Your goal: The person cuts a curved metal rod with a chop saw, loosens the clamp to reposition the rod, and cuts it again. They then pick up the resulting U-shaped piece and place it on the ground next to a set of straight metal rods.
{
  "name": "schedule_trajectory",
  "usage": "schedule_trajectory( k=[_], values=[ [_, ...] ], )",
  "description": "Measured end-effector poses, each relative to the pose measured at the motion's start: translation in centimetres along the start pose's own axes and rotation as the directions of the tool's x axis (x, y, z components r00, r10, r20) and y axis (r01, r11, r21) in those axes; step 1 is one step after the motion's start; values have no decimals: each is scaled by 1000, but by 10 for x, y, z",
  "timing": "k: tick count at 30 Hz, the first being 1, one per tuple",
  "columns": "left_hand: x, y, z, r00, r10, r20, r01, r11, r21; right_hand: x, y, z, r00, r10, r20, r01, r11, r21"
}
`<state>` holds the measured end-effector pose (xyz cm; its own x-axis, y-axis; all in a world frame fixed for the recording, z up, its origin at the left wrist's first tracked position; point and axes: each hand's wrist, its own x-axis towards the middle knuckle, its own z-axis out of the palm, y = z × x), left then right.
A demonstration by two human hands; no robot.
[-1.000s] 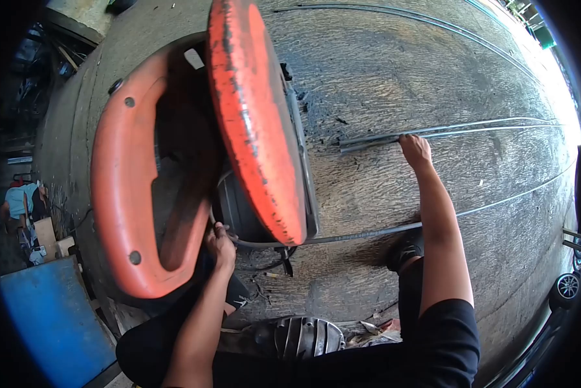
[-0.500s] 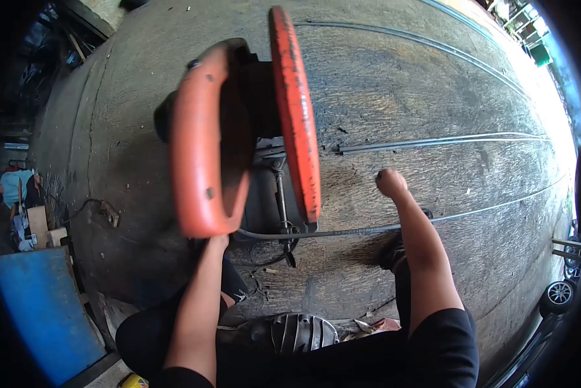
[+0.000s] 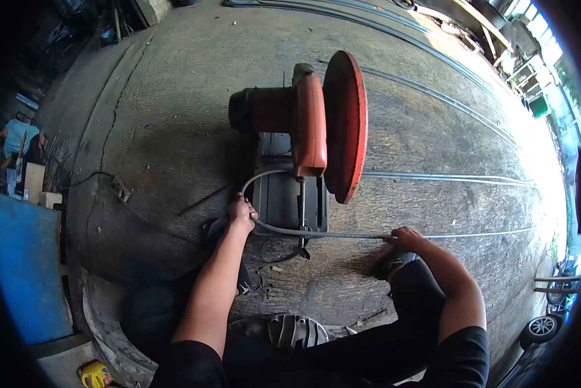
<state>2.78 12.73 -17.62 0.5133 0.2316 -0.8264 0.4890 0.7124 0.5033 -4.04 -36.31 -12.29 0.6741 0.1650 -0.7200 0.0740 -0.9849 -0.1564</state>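
Observation:
An orange cut-off saw (image 3: 311, 126) with a round red blade guard (image 3: 347, 126) stands on its grey base in front of me. The saw's dark power cable (image 3: 316, 233) curves out from behind the handle and runs along the near edge of the base. My left hand (image 3: 242, 213) is closed around its bend, left of the base. Farther right, my right hand (image 3: 405, 239) is closed on the same line, where it meets a thin metal rod (image 3: 478, 235) stretching right. The joint between them is too small to tell.
Long metal rods (image 3: 446, 176) lie on the concrete floor to the right and far side. A blue panel (image 3: 25, 265) is at the left. Near my legs lies a ribbed metal part (image 3: 295, 331). A car wheel (image 3: 541, 328) shows at the right.
The saw's head has gone from close and high to farther off over its base. My left hand has come out from behind the handle; my right hand has moved down onto the line.

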Motion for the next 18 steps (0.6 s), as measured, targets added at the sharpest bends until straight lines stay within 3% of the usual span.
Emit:
schedule_trajectory(
  k=[4,7,8,11,13,15,16,18],
  values=[
    [-5,32,-6,998,30,-47,-35,993,-111,-9,-37,-20,994,-6,-108,12,999,53],
    [3,52,-37,994,100,-35,-102,992,-75,-11,-57,-13,984,-20,-176,32,997,65],
    [5,62,-49,995,88,-41,-86,995,44,-15,-63,-13,982,-50,-184,60,997,49],
    [-26,78,-53,975,183,-125,-167,977,131,-31,-71,-21,963,-127,-237,138,990,32],
    [-38,81,-59,970,229,-83,-207,954,218,-46,-69,-30,940,-166,-299,169,985,-17],
    [-51,84,-63,979,185,-89,-152,945,288,-60,-65,-31,916,-179,-359,191,982,-3],
    [-61,87,-69,990,141,-4,-128,912,389,-67,-65,-36,910,-180,-372,191,982,-9],
    [-96,94,-64,983,184,-20,-151,859,489,-82,-66,-39,877,-224,-425,230,972,-39]
  ],
)
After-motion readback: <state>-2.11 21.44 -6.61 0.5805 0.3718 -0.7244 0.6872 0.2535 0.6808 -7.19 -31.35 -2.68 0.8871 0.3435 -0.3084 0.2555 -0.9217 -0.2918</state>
